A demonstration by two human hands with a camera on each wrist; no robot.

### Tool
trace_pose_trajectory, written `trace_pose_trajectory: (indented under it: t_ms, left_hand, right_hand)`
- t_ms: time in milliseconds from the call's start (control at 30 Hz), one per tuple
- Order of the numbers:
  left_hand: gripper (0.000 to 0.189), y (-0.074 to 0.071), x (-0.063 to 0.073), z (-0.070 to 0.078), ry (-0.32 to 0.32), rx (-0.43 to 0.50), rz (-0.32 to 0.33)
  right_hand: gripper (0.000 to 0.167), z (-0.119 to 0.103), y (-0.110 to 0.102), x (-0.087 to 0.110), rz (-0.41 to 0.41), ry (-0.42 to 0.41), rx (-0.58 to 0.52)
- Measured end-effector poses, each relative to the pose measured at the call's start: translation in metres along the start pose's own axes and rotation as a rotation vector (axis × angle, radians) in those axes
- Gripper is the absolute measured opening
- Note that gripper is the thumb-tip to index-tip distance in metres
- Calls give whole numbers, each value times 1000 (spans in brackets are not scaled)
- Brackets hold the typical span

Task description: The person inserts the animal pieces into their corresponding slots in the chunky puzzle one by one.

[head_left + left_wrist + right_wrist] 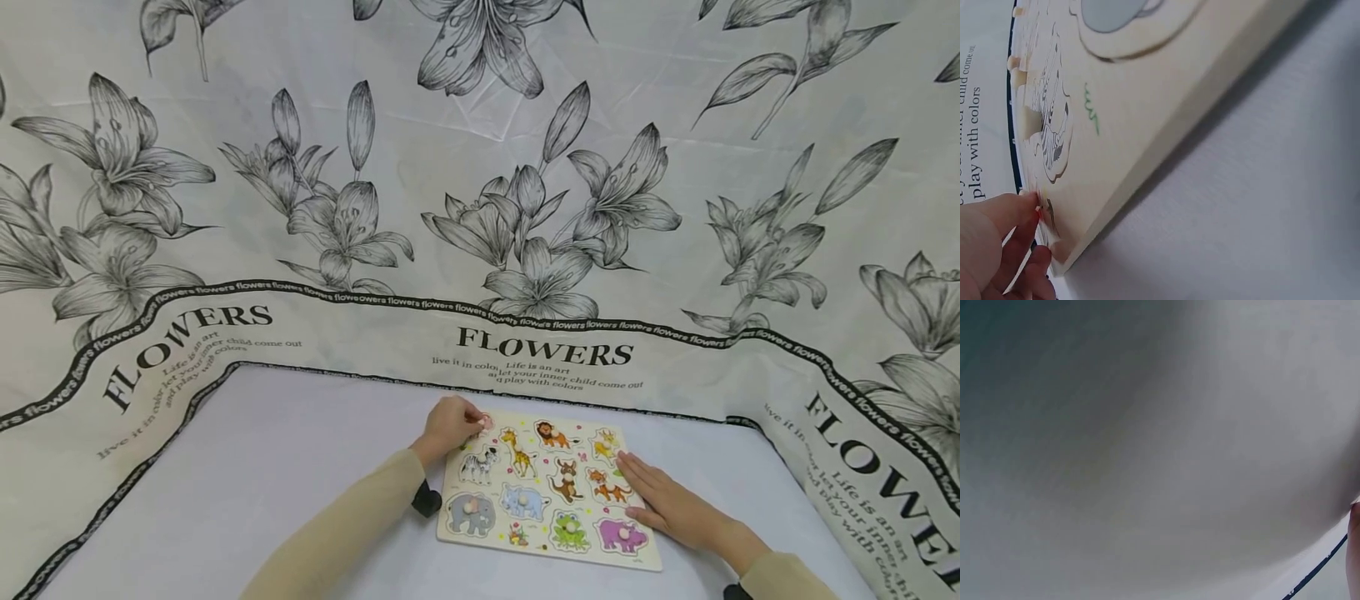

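Note:
A wooden animal peg puzzle point(540, 556) lies flat on the white cloth. At its far left corner, the thumb and forefinger of my left hand point(448, 429) pinch a small pink puzzle piece point(487, 422), mostly hidden by the fingers. Close by are the zebra piece point(478, 465) and the giraffe piece point(517, 452). My right hand point(667, 502) rests with straight fingers on the board's right edge, beside the tiger piece point(609, 487) and the purple hippo piece point(624, 536). The right wrist view shows only blurred cloth and a sliver of hand point(1354, 550).
Other pieces sit in the board: a lion point(552, 434), a kangaroo point(566, 481), a frog point(570, 531) and two elephants, the grey elephant point(471, 514) nearest the left edge. Behind the board rises a flower-printed cloth point(405, 358).

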State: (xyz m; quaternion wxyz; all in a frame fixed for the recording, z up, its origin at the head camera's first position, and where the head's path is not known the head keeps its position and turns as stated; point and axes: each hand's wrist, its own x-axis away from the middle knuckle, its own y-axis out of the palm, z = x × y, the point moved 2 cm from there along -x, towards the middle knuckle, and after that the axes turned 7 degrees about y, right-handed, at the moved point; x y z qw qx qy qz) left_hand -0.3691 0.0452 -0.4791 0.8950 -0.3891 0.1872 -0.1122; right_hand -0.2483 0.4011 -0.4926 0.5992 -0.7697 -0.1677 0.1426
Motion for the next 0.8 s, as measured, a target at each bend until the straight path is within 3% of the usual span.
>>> trace_pose_trajectory:
  t_ms: [200, 433, 667, 800]
  left_hand:
    - [26, -4, 8, 2, 9, -59, -77]
    - [38, -6, 21, 3, 53, -99, -201]
    - [30, -21, 36, 3, 100, -58, -234]
    - [24, -35, 45, -2, 115, -85, -219]
  right_hand:
    - [70, 1, -2, -2, -18, 55, -45]
    - [62, 0, -7, -3, 29, 107, -41]
    - [52, -1, -22, -8, -23, 203, 8]
    - [48, 1, -28, -10, -23, 239, 7]
